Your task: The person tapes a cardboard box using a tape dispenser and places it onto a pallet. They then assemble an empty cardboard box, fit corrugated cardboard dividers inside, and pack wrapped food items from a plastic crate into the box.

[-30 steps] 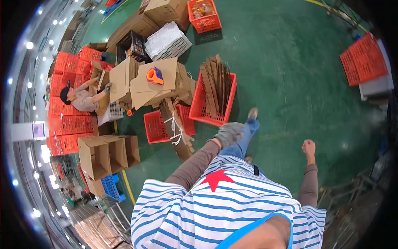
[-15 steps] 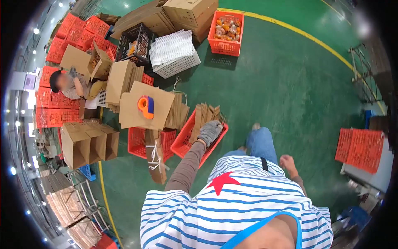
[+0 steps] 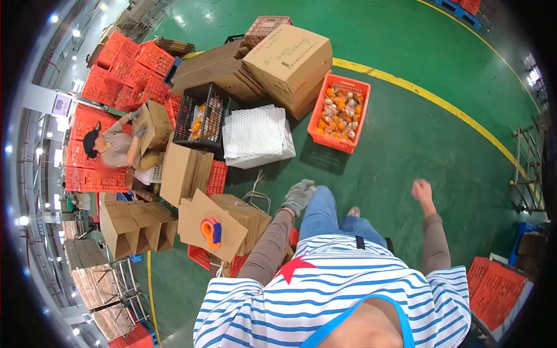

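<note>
My left hand (image 3: 299,196), in a grey glove, hangs beside my left leg with its fingers loosely apart and nothing visible in it. My bare right hand (image 3: 423,191) is out to the right, its fingers curled in, apart from any object. Ahead on the floor stands a red crate (image 3: 318,138) full of small orange-and-white wrapped items (image 3: 341,113). Left of my left hand, an orange-and-blue tape dispenser (image 3: 210,232) lies on a cardboard sheet (image 3: 194,216). Below it, a red crate (image 3: 198,255) is partly hidden by my left arm and the cardboard.
A white crate (image 3: 267,158) topped with white padding, a black crate (image 3: 188,130) and a large carton (image 3: 290,55) stand ahead. At left, a co-worker (image 3: 119,148) handles a carton (image 3: 155,129). Open cartons (image 3: 125,226) sit nearer. A loose strap (image 3: 255,194) lies on the floor.
My left hand has left the cardboard pieces in the red crate beside me. I have stepped forward, closer to the filled red crate. My right hand has swung forward. The co-worker's carton has turned.
</note>
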A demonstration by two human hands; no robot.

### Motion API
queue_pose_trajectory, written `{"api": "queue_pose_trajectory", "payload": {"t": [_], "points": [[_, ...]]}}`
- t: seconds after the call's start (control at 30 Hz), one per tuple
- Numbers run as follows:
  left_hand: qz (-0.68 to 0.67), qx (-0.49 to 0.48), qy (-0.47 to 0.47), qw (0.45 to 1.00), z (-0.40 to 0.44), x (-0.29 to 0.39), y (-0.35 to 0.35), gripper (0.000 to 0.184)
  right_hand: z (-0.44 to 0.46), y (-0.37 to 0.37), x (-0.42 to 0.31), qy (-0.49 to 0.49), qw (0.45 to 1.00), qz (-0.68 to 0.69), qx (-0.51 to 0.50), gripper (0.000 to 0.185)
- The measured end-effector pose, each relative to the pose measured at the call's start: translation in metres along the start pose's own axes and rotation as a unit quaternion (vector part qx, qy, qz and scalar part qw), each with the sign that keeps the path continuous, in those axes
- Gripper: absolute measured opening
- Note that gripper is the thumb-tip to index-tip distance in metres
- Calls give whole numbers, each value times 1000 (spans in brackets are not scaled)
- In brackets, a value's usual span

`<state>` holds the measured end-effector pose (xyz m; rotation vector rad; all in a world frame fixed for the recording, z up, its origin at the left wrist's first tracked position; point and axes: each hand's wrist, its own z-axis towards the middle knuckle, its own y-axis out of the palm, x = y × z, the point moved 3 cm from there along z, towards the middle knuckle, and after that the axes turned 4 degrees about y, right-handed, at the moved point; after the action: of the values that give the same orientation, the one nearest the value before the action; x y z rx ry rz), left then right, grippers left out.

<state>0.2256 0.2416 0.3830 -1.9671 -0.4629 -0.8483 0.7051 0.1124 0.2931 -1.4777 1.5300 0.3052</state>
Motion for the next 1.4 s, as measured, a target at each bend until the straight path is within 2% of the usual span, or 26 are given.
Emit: {"api": "queue_pose_trajectory", "payload": {"t": [0.07, 0.13, 0.17, 0.2, 0.27, 0.3, 0.33, 0.37, 0.4, 0.43, 0.47, 0.5, 0.53, 0.63, 0.7, 0.77, 0.83, 0.93, 1.0, 1.07, 1.1, 1.17, 1.2, 1.27, 1.33, 1.4], "points": [[0, 35, -31, 999, 38, -14, -36, 30, 60, 35, -108, -89, 995, 32, 8, 20], [41, 20, -60, 997, 79, -25, -77, 31, 123, 81, -167, -47, 993, 103, -43, 21], [42, 16, -65, 997, 118, -67, -94, 32, 146, 111, -192, -44, 989, 127, -60, 21], [42, 30, -81, 995, 150, -49, -129, 32, 170, 140, -217, -44, 985, 152, -73, 22], [51, 61, -13, 997, 258, -74, -188, 34, 219, 208, -249, -21, 965, 222, -139, 22], [173, 87, 35, 981, 325, -86, -219, 28, 263, 253, -239, -41, 958, 231, -168, 16], [115, 99, 56, 987, 389, -76, -253, 28, 288, 295, -238, -103, 934, 296, -169, 16], [109, 111, 56, 986, 475, -108, -275, 29, 318, 330, -241, -136, 953, 235, -138, 19], [146, 94, 86, 981, 547, -115, -304, 35, 331, 363, -246, 5, 937, 307, -166, 25], [141, 114, 57, 982, 617, -144, -325, 36, 341, 385, -256, 93, 956, 226, -164, 31], [258, 170, 11, 951, 657, -129, -342, 38, 348, 404, -269, 134, 960, 198, -147, 32], [354, 149, 24, 923, 710, -130, -356, 42, 359, 424, -283, 137, 951, 237, -147, 43], [302, 103, -67, 945, 749, -126, -371, 43, 365, 439, -297, 137, 948, 245, -150, 48], [323, 211, -77, 920, 845, -179, -383, 49, 398, 470, -328, 130, 947, 265, -124, 59], [272, 155, -100, 945, 882, -211, -381, 53, 419, 486, -349, 97, 948, 276, -122, 63], [222, 112, -123, 961, 883, -219, -389, 57, 428, 488, -373, 85, 936, 325, -106, 67], [21, -30, -170, 985, 861, -179, -404, 56, 434, 485, -395, 83, 913, 385, -104, 61], [-88, -51, -4, 995, 802, -74, -397, 32, 435, 474, -373, 119, 927, 351, -63, 57], [37, -71, 91, 993, 741, 30, -387, 27, 418, 455, -377, 150, 897, 407, -89, 59], [41, -96, 83, 991, 672, 123, -365, 24, 389, 440, -376, 142, 829, 523, -138, 62], [124, -127, 151, 973, 644, 141, -354, 21, 380, 436, -381, 92, 792, 583, -156, 62], [287, -137, 327, 890, 575, 177, -332, 17, 350, 418, -393, 27, 853, 517, -60, 60], [361, -115, 433, 818, 538, 197, -321, 16, 333, 400, -385, 23, 846, 531, -29, 60], [365, -118, 482, 787, 472, 230, -311, 16, 275, 377, -361, 3, 748, 663, -1, 56], [360, -134, 549, 742, 414, 248, -302, 14, 200, 338, -314, 22, 756, 650, 67, 54], [328, -107, 636, 690, 363, 262, -285, 15, 119, 316, -246, 36, 711, 688, 137, 52]]}}
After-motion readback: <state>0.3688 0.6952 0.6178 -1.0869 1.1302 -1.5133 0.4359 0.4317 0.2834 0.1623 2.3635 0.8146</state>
